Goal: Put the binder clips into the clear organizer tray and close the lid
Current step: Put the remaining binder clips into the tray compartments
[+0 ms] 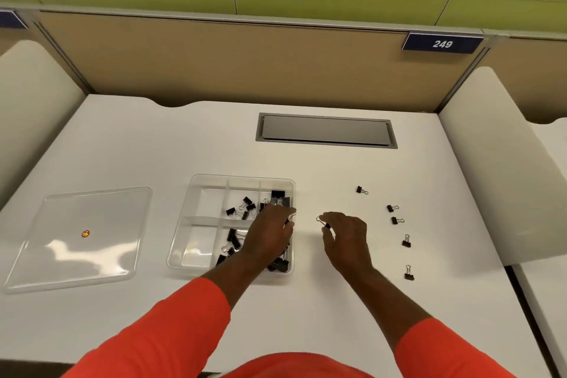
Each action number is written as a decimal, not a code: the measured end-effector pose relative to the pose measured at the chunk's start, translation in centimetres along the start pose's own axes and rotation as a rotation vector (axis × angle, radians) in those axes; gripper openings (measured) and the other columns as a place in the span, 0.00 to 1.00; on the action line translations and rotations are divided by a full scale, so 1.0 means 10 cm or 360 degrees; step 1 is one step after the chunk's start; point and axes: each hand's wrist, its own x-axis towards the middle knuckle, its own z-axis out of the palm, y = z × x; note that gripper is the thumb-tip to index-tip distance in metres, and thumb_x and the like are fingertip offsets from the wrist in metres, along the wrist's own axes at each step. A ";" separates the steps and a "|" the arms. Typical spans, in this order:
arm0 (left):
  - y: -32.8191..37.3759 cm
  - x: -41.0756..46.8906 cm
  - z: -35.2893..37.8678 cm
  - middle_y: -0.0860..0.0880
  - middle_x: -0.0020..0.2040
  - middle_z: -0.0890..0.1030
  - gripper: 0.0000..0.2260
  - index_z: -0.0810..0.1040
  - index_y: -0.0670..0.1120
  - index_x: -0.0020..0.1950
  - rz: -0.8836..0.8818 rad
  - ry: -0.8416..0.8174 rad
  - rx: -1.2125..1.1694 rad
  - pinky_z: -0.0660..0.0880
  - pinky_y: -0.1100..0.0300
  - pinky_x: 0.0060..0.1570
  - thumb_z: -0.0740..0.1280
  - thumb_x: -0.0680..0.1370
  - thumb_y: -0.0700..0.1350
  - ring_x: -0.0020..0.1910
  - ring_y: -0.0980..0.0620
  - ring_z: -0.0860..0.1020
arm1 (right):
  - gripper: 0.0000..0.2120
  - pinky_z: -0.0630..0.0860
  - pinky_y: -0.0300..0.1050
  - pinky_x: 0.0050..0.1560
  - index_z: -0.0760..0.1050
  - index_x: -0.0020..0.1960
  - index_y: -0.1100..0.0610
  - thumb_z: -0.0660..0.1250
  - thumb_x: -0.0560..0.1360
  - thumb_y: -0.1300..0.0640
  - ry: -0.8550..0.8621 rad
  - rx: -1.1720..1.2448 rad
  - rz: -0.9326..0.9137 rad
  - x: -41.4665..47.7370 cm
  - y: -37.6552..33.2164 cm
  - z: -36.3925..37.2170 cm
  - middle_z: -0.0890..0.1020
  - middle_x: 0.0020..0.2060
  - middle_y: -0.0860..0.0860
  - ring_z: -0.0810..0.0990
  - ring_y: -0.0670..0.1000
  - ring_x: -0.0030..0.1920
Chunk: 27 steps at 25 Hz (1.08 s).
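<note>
Head view, looking down at my two hands over the white table [129, 144]. My right hand [346, 239] hovers just right of the tray, thumb and forefinger pinched on one small black binder clip [325, 225]; its wire loop points left toward the tray. My left hand [270, 233] reaches over the right side of the clear organizer tray [196, 193]. The fingers are curled and a wire loop shows at the fingertips near the tray's right wall, so this grip appears to hold a second clip [290, 218], though the clip's body is mostly hidden.

The tray sits at the centre of the table, divided into compartments. Several small clips [242, 209] lie in the middle rear compartment. Larger clips [278, 194] fill the right rear compartment. More clips [233, 239] lie in the middle front compartment, and others show below my left wrist in the right front compartment. The left compartments hold no clips.

Five loose clips [395, 220] remain on the table to the right of my right hand, spread in a rough line from far to near, each apart from the others.

The clear lid [92, 209] lies flat on the table, well left of the tray, off the tray entirely. A small orange sticker [86, 233] shows on it.

A grey cable hatch [325, 130] is set into the table behind the tray. A number plate reading 249 [441, 44] hangs on the partition beyond.
</note>
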 end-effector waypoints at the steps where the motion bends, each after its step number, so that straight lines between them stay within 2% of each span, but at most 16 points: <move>1: -0.05 -0.01 -0.07 0.49 0.59 0.81 0.15 0.78 0.48 0.65 -0.0036 0.0016 0.0007 0.71 0.55 0.61 0.68 0.78 0.43 0.61 0.49 0.74 | 0.19 0.66 0.48 0.59 0.82 0.55 0.51 0.74 0.69 0.68 0.0023 0.0008 -0.0019 -0.01 -0.05 0.01 0.84 0.54 0.45 0.76 0.44 0.54; 6: -0.47 0.01 -0.46 0.48 0.54 0.81 0.14 0.79 0.46 0.63 -0.0079 0.0206 0.0003 0.74 0.51 0.56 0.69 0.78 0.42 0.55 0.47 0.77 | 0.17 0.66 0.49 0.60 0.81 0.56 0.50 0.73 0.71 0.66 0.0041 0.0001 -0.0047 0.01 -0.32 0.16 0.84 0.53 0.44 0.75 0.42 0.55; 10: -0.80 0.07 -0.63 0.51 0.61 0.78 0.15 0.77 0.47 0.65 -0.0093 0.0216 0.0013 0.73 0.53 0.61 0.69 0.78 0.45 0.62 0.50 0.74 | 0.15 0.65 0.49 0.62 0.80 0.56 0.50 0.70 0.73 0.63 0.0018 -0.0008 -0.0095 0.07 -0.56 0.36 0.84 0.53 0.44 0.77 0.43 0.55; 14: -1.09 0.03 -0.72 0.52 0.66 0.77 0.21 0.75 0.49 0.67 -0.0009 0.0203 0.0143 0.70 0.51 0.65 0.73 0.75 0.50 0.66 0.51 0.73 | 0.15 0.67 0.52 0.64 0.80 0.58 0.50 0.71 0.74 0.64 -0.0044 0.0010 -0.0107 0.22 -0.87 0.59 0.84 0.55 0.44 0.80 0.45 0.56; 17: -1.27 -0.01 -0.79 0.50 0.71 0.73 0.26 0.73 0.50 0.70 0.0032 0.0180 0.0262 0.62 0.51 0.71 0.73 0.74 0.56 0.71 0.51 0.69 | 0.14 0.63 0.48 0.66 0.80 0.58 0.49 0.70 0.75 0.62 -0.0059 0.0035 -0.0123 0.32 -1.12 0.74 0.83 0.56 0.43 0.78 0.43 0.59; 21: -1.44 -0.06 -0.89 0.51 0.76 0.67 0.30 0.68 0.51 0.74 0.0076 0.0126 0.0361 0.56 0.44 0.75 0.63 0.76 0.64 0.76 0.52 0.62 | 0.12 0.56 0.38 0.66 0.81 0.59 0.51 0.71 0.77 0.59 -0.0045 0.0067 -0.0091 0.44 -1.36 0.93 0.84 0.56 0.45 0.76 0.43 0.60; 23: -1.50 -0.09 -0.91 0.51 0.76 0.67 0.31 0.68 0.51 0.74 0.0080 0.0146 0.0381 0.56 0.45 0.74 0.59 0.75 0.66 0.76 0.52 0.62 | 0.11 0.58 0.41 0.67 0.81 0.60 0.51 0.70 0.77 0.57 -0.0085 0.0066 -0.0117 0.51 -1.45 1.01 0.84 0.57 0.46 0.78 0.47 0.60; 25: -1.53 -0.11 -0.92 0.50 0.76 0.67 0.32 0.69 0.51 0.74 0.0092 0.0166 0.0399 0.56 0.45 0.74 0.59 0.75 0.67 0.76 0.52 0.63 | 0.14 0.61 0.48 0.71 0.80 0.64 0.52 0.68 0.78 0.53 -0.0125 0.0049 -0.0156 0.57 -1.53 1.03 0.82 0.62 0.48 0.77 0.50 0.65; 27: -1.56 -0.13 -0.94 0.51 0.77 0.66 0.32 0.68 0.51 0.74 0.0101 0.0174 0.0400 0.56 0.46 0.74 0.60 0.75 0.67 0.76 0.52 0.62 | 0.23 0.52 0.55 0.77 0.72 0.73 0.51 0.64 0.80 0.46 -0.0276 -0.0035 -0.0141 0.59 -1.61 1.02 0.71 0.74 0.50 0.64 0.50 0.76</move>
